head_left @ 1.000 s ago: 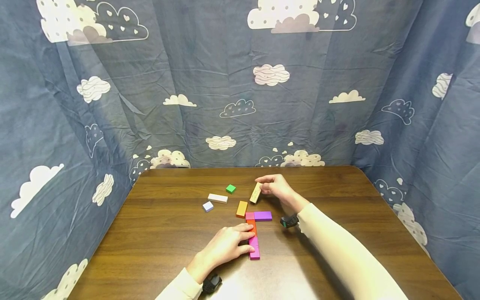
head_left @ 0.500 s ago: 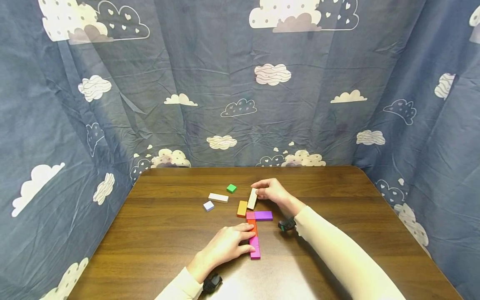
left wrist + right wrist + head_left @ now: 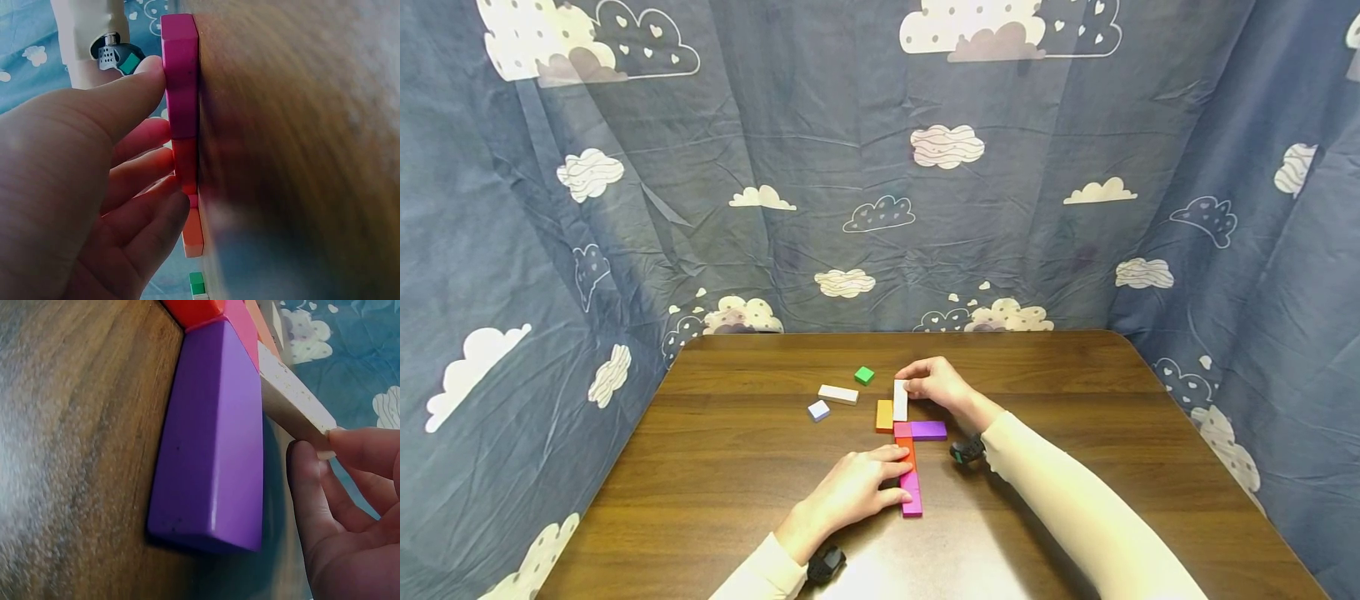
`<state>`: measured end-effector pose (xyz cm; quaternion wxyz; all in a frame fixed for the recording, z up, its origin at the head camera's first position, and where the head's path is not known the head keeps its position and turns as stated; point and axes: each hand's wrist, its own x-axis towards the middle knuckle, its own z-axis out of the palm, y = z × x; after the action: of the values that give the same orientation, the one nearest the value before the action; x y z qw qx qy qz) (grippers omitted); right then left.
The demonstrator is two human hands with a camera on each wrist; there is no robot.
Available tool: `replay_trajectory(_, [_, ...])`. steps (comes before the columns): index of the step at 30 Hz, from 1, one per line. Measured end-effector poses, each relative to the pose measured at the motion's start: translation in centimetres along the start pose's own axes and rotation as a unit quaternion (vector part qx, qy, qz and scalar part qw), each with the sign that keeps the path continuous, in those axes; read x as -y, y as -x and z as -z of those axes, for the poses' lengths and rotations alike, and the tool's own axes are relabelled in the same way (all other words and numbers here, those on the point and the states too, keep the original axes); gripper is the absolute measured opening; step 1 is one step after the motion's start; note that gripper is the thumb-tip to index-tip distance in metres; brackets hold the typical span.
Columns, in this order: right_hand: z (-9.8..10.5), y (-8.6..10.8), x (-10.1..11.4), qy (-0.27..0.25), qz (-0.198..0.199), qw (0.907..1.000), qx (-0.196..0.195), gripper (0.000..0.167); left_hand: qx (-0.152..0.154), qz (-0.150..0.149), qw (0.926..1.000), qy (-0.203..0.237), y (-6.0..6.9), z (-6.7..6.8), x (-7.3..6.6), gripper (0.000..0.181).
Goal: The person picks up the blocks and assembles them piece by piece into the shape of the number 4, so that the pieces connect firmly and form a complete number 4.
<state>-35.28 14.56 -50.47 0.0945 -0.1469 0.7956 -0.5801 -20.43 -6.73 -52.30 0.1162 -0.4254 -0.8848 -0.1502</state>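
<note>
My right hand point(image 3: 936, 385) pinches the far end of a white wooden block point(image 3: 900, 402) between thumb and fingers. Its near end meets a small pink block point(image 3: 902, 430), as the right wrist view also shows. A purple block point(image 3: 209, 444) extends right from the pink one. An orange block point(image 3: 884, 416) lies just left of the white block. Toward me, a red block point(image 3: 905, 443) and a magenta block point(image 3: 181, 81) continue the line. My left hand point(image 3: 850, 493) rests its extended fingertips on the red block, and its thumb touches the magenta one.
Another white block point(image 3: 838, 394), a small green block point(image 3: 864, 376) and a small light-blue block point(image 3: 818, 411) lie farther back and left on the brown wooden table point(image 3: 715, 467). A cloud-patterned curtain point(image 3: 865, 125) hangs behind the table's far edge.
My right hand has brought the white block left and toward me, turning it from slanted to straight in line with the pink block. My left hand has stayed in place.
</note>
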Motion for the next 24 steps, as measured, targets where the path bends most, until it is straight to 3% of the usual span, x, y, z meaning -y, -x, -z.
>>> replay_trajectory(13, [-0.61,-0.35,-0.31,0.027,-0.009,0.9995,0.010,0.020,0.006,0.007,1.0000,0.004,0.03,0.23,-0.11,0.045])
replay_trajectory(19, [-0.79,-0.29,-0.49,0.101,-0.009,0.9948,0.015,0.019,0.005,0.001,1.0000,0.000,0.06,0.14,-0.10,0.044])
replay_trajectory(24, [-0.81,-0.35,-0.59,0.151,0.023,0.9878,0.027,0.023,0.008,0.005,0.9999,0.005,0.06,0.22,-0.08,0.045])
